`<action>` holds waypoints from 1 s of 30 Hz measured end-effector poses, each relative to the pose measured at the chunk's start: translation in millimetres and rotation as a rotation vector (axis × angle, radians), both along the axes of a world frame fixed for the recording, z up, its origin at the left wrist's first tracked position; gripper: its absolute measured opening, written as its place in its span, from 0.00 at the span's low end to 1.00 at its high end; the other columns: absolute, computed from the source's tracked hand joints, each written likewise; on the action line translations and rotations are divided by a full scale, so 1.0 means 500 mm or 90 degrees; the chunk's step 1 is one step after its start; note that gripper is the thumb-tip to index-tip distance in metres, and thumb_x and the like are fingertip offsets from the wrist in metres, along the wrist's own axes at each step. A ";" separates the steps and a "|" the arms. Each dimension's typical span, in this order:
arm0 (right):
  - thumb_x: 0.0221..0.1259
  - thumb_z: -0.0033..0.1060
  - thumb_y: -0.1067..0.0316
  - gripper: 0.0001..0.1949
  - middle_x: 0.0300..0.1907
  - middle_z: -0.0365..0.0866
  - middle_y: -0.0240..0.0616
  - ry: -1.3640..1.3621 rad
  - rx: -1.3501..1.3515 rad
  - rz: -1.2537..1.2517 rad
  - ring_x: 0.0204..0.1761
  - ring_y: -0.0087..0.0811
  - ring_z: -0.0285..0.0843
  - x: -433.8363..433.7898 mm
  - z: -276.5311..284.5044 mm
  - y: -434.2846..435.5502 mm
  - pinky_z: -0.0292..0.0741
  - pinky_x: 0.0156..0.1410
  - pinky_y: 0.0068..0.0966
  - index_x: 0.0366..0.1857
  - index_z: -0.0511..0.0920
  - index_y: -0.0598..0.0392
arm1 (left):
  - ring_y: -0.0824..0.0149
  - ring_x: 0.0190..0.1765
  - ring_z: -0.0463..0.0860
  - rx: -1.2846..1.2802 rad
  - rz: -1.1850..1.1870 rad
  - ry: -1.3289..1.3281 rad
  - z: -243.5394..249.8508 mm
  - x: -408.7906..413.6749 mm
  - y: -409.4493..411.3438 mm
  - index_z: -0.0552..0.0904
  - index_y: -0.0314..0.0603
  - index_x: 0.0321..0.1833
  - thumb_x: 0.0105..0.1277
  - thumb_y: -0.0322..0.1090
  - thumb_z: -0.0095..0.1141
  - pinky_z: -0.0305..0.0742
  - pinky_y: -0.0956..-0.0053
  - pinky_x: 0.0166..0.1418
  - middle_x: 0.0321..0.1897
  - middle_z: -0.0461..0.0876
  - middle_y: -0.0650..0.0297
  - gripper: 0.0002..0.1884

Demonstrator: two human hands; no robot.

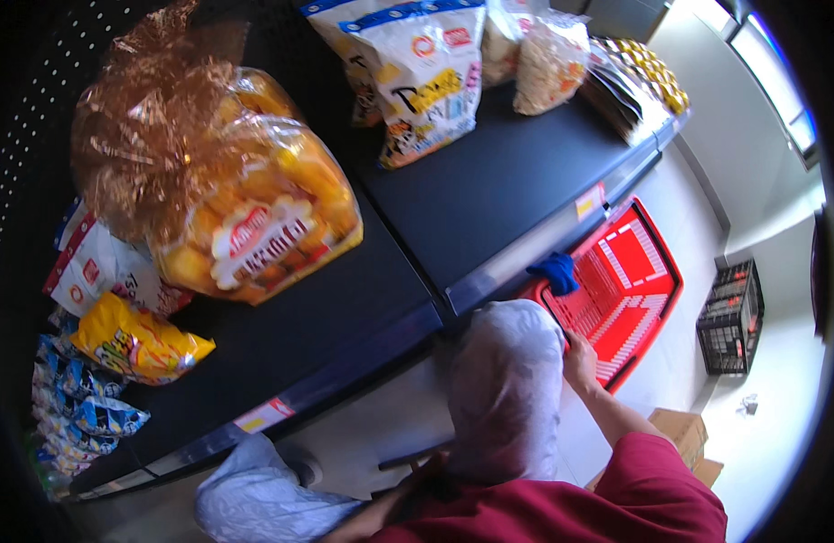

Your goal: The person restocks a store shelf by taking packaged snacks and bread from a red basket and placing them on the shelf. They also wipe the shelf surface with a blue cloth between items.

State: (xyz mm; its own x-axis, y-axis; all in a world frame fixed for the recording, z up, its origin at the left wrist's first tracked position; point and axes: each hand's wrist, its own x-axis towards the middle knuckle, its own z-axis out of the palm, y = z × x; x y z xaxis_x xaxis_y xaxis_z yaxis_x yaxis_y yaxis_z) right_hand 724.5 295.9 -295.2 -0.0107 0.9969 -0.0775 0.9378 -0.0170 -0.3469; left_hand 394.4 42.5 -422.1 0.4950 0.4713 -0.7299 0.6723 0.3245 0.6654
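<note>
My right hand point(580, 356) grips the near side of a red plastic shopping basket point(636, 305), beside my knee. A dark blue cloth point(558, 273) hangs over the basket's edge, close to the shelf. My left hand point(427, 468) is low between my legs, in shadow and partly hidden; what its fingers do is unclear. Before me, a black shelf point(512, 183) carries a large clear bag of golden baked goods point(274, 217) with a brown foil top. White snack bags point(430, 88) stand upright farther right along the shelf.
At the shelf's left end lie a yellow snack bag point(138, 343), a white and red bag point(108, 268) and several small blue packets point(98, 387). Clear bags of pale food point(549, 64) stand at the right end. A black crate point(731, 315) and cardboard boxes point(682, 434) sit by the wall.
</note>
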 end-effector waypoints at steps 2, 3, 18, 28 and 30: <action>0.59 0.66 0.67 0.19 0.49 0.85 0.53 -0.021 -0.014 -0.005 0.51 0.54 0.84 0.012 -0.008 0.002 0.82 0.54 0.45 0.55 0.82 0.55 | 0.47 0.57 0.85 -0.003 0.005 -0.007 0.001 0.016 0.020 0.83 0.38 0.57 0.73 0.39 0.51 0.77 0.57 0.62 0.56 0.85 0.46 0.17; 0.60 0.65 0.68 0.18 0.50 0.85 0.54 -0.018 -0.005 -0.001 0.52 0.54 0.84 0.012 -0.017 0.009 0.82 0.55 0.45 0.55 0.82 0.55 | 0.47 0.56 0.85 -0.003 0.018 -0.006 0.006 0.012 0.027 0.84 0.38 0.57 0.72 0.39 0.51 0.77 0.57 0.62 0.55 0.85 0.46 0.17; 0.70 0.54 0.63 0.15 0.48 0.86 0.53 0.114 -0.063 0.017 0.53 0.54 0.83 0.022 -0.014 0.027 0.80 0.54 0.48 0.54 0.81 0.59 | 0.47 0.54 0.86 0.129 -0.004 0.114 -0.085 0.148 0.095 0.85 0.38 0.54 0.71 0.38 0.52 0.78 0.57 0.60 0.53 0.86 0.46 0.16; 0.59 0.68 0.65 0.19 0.44 0.85 0.54 0.079 -0.041 0.077 0.51 0.55 0.83 0.016 -0.039 0.023 0.81 0.53 0.49 0.53 0.80 0.62 | 0.54 0.50 0.88 0.182 0.217 0.116 0.222 0.060 0.149 0.86 0.38 0.52 0.71 0.37 0.57 0.80 0.63 0.56 0.47 0.89 0.49 0.14; 0.59 0.68 0.65 0.18 0.44 0.85 0.54 0.076 -0.022 0.092 0.51 0.54 0.83 0.003 -0.043 0.013 0.81 0.53 0.49 0.52 0.81 0.61 | 0.52 0.51 0.88 0.266 0.319 0.075 0.332 0.029 0.167 0.86 0.35 0.54 0.74 0.39 0.57 0.80 0.61 0.57 0.49 0.88 0.48 0.16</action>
State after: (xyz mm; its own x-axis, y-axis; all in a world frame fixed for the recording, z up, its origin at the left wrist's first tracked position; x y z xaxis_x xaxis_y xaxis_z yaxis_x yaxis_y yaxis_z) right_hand 726.1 302.3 -316.7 -0.1648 0.9811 -0.1010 0.8832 0.1012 -0.4579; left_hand 409.1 125.8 -256.2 0.0704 0.8788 -0.4719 0.5830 0.3477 0.7344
